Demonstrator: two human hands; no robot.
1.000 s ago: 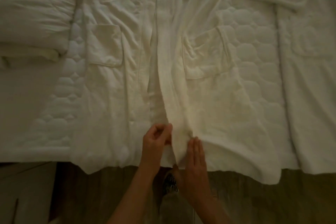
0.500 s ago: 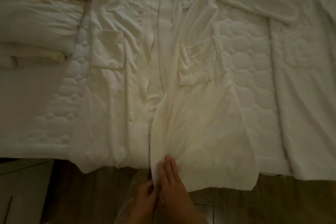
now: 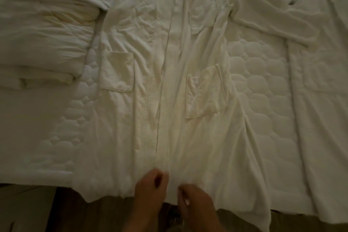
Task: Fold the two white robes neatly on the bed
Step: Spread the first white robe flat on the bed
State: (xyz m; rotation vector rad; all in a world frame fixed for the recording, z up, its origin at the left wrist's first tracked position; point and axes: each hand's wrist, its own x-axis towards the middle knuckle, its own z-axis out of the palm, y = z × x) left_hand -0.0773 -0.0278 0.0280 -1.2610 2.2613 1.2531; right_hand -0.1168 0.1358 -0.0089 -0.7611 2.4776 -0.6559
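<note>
The grip of the left hand [image 3: 150,184] and of the right hand [image 3: 195,203] pinches the hem at 6 o'clock of the first robe [image 3: 197,137], spread flat on the bed [image 3: 263,90], while the second robe [image 3: 320,118] at 3 o'clock lies unfolded, so I judge that all the folding remains.

The centre robe [image 3: 188,128] was soft, matt white cloth, slightly fuzzy and creased in long folds. Its 2 patch pockets [image 3: 117,71] were of the same cloth. The second robe [image 3: 320,109], at the right edge of the frame, looked like the same matt white fabric. Between them the mattress cover [image 3: 263,90] was smooth white cloth, quilted in rounded stitched cells. The folded duvet [image 3: 43,34] at upper left was thin, smooth white cloth, puffy and finely wrinkled. The floor [image 3: 75,216] along the bottom edge was dark wood with a dull finish.
</note>
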